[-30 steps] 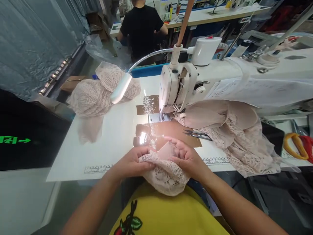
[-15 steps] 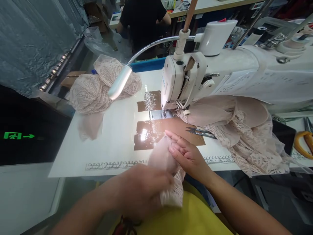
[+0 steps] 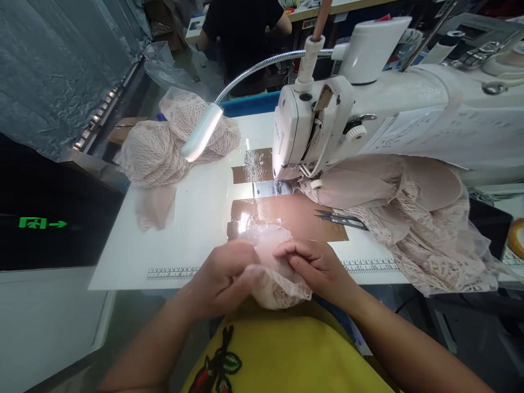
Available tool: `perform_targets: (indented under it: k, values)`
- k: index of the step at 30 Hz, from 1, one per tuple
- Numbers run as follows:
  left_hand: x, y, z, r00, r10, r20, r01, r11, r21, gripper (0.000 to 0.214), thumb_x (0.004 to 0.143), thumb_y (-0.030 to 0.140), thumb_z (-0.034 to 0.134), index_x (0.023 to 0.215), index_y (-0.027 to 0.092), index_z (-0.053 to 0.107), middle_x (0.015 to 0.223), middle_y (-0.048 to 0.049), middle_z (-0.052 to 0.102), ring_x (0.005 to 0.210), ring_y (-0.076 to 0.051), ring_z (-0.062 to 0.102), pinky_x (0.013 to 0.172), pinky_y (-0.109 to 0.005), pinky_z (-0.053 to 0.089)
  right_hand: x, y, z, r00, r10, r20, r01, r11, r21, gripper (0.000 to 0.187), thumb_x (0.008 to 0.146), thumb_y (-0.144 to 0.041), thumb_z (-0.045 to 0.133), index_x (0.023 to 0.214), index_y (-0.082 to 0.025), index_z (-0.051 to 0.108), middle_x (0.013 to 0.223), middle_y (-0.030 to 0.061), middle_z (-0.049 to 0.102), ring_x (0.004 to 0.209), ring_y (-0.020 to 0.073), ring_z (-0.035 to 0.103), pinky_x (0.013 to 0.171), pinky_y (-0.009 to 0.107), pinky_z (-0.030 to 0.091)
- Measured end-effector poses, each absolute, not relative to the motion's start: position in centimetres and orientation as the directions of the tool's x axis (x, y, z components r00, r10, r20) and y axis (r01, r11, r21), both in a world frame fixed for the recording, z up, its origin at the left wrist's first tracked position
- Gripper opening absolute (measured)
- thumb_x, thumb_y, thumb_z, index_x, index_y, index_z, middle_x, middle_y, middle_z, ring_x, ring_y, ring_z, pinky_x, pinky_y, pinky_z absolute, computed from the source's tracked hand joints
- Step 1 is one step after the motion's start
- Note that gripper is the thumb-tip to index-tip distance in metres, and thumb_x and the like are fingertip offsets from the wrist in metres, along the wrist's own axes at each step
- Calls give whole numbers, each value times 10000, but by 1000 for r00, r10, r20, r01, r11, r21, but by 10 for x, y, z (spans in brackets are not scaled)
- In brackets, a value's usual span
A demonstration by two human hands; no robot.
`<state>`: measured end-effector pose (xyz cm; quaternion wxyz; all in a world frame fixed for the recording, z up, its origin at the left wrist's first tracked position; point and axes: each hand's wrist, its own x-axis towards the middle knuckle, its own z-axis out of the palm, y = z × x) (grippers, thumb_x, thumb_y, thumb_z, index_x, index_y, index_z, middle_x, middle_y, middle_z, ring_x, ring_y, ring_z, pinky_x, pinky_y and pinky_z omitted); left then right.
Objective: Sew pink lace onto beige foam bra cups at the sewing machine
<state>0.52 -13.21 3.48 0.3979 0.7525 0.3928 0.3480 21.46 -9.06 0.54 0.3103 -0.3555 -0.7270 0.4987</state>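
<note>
Between my hands, at the table's front edge, is a pale pink piece of sheer and lace fabric. My left hand is closed on its left side, slightly blurred. With fingers curled and thumb pressed in, my right hand grips the right side. The fabric's far end lies over the brown tape on the table, and its lacy part hangs toward my lap. Beyond my right hand, thread snips rest on the tape. The sewing machine stands just past them, its needle area lit.
Lace fabric is heaped at the back left, with a small sheer piece in front. More pink lace fabric lies under and right of the machine. A lamp arches over the table. A person sits beyond.
My left hand has moved up from near my lap and gripped the fabric's left side. My right fingers have curled in. The lace has lifted and spread between both hands.
</note>
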Motion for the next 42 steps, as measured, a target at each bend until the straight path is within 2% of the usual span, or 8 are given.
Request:
perform_targets:
  k: [10,17,23,26,30,35,40,42]
  values:
    - [19,-122,-2,168,984,56,219,-93,971,434,942,357,433,567,176,310,564,36,317,520,-81,302,488,-231,263,223,-81,-12,-652,738,-174,-6,-234,-972,458,832,-594,507,1038,-195,598,893,38,639,753,168,600,646,273,470]
    - [21,-119,-5,162,978,-128,31,124,992,488,914,443,481,531,165,362,529,42,342,479,-69,309,456,-224,256,220,-84,-8,-715,655,-244,69,-281,-957,297,753,-450,687,733,-156,649,719,17,607,657,142,552,592,254,446]
    - [18,-129,-9,142,907,-396,-729,366,578,465,798,614,559,905,168,633,866,-39,644,828,-178,619,768,-294,493,219,-86,-8,-295,926,-236,-258,-315,-913,400,616,-501,774,517,-186,548,551,-12,524,500,121,475,457,250,395]
    - [25,-144,-8,305,893,-332,-785,433,444,759,702,721,581,1215,162,556,1242,-133,575,1170,-302,524,964,-398,441,214,-85,-8,-201,966,-163,-236,-209,-949,397,658,-509,741,517,-192,546,553,-16,492,515,116,437,484,259,394]
    - [41,-148,-7,308,891,-333,-716,447,536,588,772,329,684,1307,165,504,1252,-126,593,1186,-298,527,1024,-414,402,202,-87,-6,-364,931,-37,31,-28,-999,523,727,-407,707,402,-185,362,480,-45,307,507,93,330,517,255,362]
    - [49,-140,-14,201,902,-383,-670,411,618,630,581,-25,627,1168,202,615,1094,-47,674,1021,-228,616,899,-337,489,196,-90,-8,-314,927,-204,-144,-259,-955,372,679,-429,749,497,-187,533,518,-31,444,524,103,402,510,255,375]
    - [31,-151,-24,301,907,-294,-555,417,720,86,692,209,739,732,172,673,712,-32,668,622,-136,589,555,-247,475,202,-83,-5,-163,953,-255,-339,-297,-893,324,579,-473,803,616,-220,604,572,-4,572,549,151,511,558,309,471]
    - [10,-156,-20,519,839,-161,-433,421,797,284,734,298,723,527,159,587,516,-22,573,479,-111,512,482,-246,427,207,-79,-2,-159,957,-244,-326,-284,-901,321,599,-475,794,660,-223,605,609,3,598,570,161,542,572,316,489]
